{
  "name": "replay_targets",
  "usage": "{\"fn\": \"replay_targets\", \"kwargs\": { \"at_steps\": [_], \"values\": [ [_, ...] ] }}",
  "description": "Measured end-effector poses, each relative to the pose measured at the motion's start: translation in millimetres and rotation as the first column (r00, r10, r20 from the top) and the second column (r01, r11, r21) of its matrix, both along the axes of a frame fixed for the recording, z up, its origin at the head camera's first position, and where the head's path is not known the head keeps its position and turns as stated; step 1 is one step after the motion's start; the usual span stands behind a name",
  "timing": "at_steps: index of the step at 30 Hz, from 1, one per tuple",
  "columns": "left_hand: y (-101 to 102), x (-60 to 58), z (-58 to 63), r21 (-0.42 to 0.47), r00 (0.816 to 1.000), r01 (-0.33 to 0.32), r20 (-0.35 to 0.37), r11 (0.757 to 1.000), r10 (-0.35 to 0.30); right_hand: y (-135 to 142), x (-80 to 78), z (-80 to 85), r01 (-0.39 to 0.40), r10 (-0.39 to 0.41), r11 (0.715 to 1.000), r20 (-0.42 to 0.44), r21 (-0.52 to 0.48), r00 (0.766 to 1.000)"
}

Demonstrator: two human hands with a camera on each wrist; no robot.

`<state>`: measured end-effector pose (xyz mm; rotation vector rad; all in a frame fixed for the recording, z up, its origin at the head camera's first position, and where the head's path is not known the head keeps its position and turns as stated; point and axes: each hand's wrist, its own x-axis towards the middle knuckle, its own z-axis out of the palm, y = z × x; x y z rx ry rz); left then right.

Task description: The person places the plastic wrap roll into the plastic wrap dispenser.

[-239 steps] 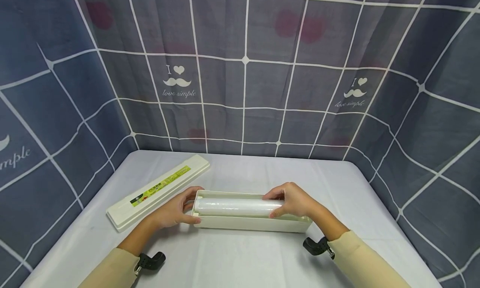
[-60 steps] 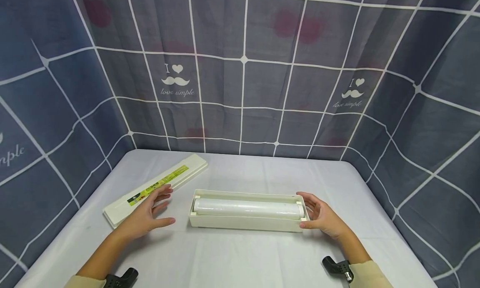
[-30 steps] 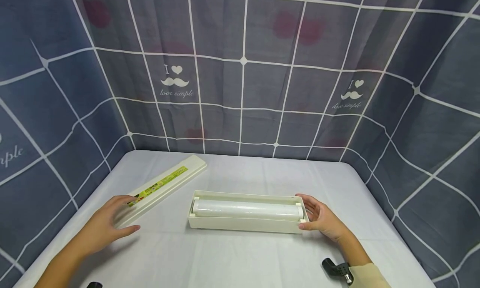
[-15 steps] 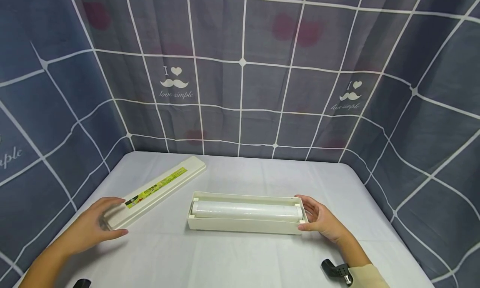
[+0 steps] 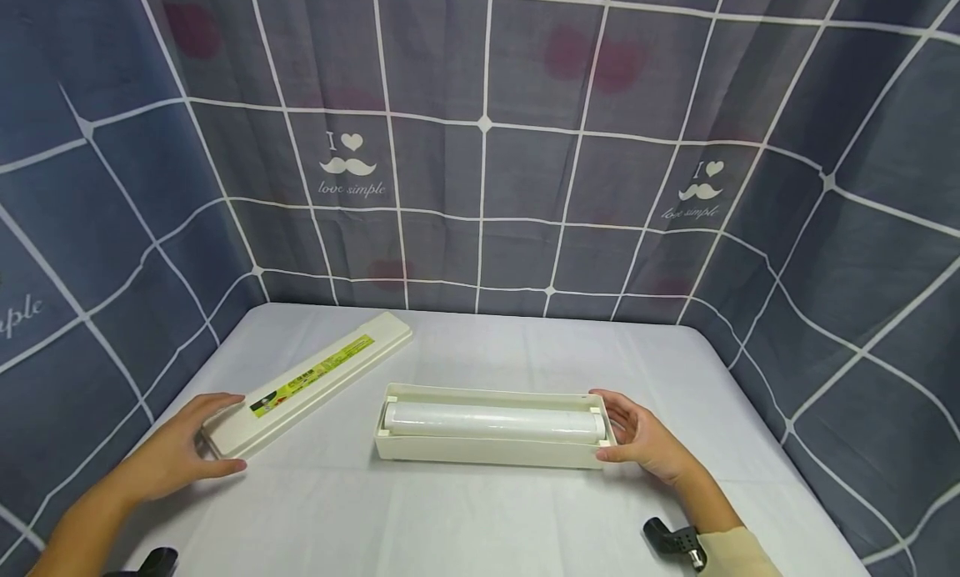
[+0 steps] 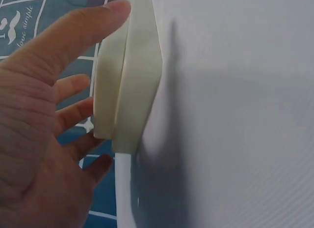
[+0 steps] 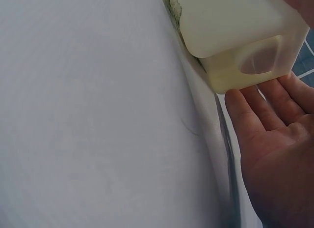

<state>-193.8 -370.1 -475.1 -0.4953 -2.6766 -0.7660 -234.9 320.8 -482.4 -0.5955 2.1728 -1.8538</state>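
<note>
A cream plastic wrap box [image 5: 487, 453] lies lengthwise on the white table, its top uncovered. Inside it sits a roll of plastic wrap [image 5: 491, 422]. My right hand [image 5: 651, 444] holds the box's right end, thumb on the front corner and fingers curled behind. In the right wrist view, the fingers [image 7: 277, 102] meet the end wall, which has a window. The box's lid [image 5: 330, 385], with a green-yellow label, lies slanted at the left. My left hand [image 5: 168, 452] is spread around the lid's near end, and its thumb [image 6: 83, 34] overlaps the edge in the left wrist view.
The white table [image 5: 480, 519] extends in front of the box. Dark blue-grey checked curtains [image 5: 540, 177] stand behind and at both sides. A black wrist device [image 5: 671, 542] sits on the right forearm, and another [image 5: 156, 563] shows at the left wrist.
My left hand has gone from the box's left end to the lid's near end. The right hand has left the roll for the box's right end. The lid has barely moved.
</note>
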Motion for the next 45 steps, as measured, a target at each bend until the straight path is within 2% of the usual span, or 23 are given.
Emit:
{"fn": "replay_targets", "kwargs": {
  "at_steps": [7, 13, 20, 25, 31, 38, 45],
  "values": [
    [-8, -3.8, -4.6, -0.005, 0.992, 0.01, 0.125, 1.0, -0.009, -1, -0.3, 0.1, -0.006, 0.006, 1.0, -0.008, -0.002, 1.0],
    [-14, -7.0, -5.2, 0.02, 0.988, 0.027, 0.155, 0.999, -0.03, -1, -0.1, 0.8, -0.007, 0.007, 1.0, -0.013, 0.005, 1.0],
    [-16, -7.7, -3.7, 0.017, 0.969, 0.01, 0.245, 1.0, -0.014, 0, -0.9, -0.2, -0.012, 0.013, 1.0, -0.015, 0.005, 1.0],
    [-13, -7.4, -3.2, 0.015, 0.959, -0.009, 0.284, 1.0, 0.005, 0, -1.0, -0.6, -0.018, 0.019, 1.0, -0.022, 0.003, 1.0],
    [-9, -7.4, -2.6, -0.005, 0.954, -0.034, 0.298, 0.999, 0.034, -1, -0.1, 0.2, -0.03, 0.03, 1.0, -0.031, -0.002, 0.999],
    [-8, -7.1, -2.9, 0.013, 0.956, -0.027, 0.291, 1.0, 0.022, 0, -0.4, 0.0, -0.02, 0.02, 1.0, -0.029, 0.006, 0.999],
    [-7, -7.1, -1.5, -0.012, 0.955, -0.035, 0.294, 0.999, 0.037, 0, -0.8, -0.4, -0.024, 0.024, 1.0, -0.028, 0.004, 0.999]
  ]
}}
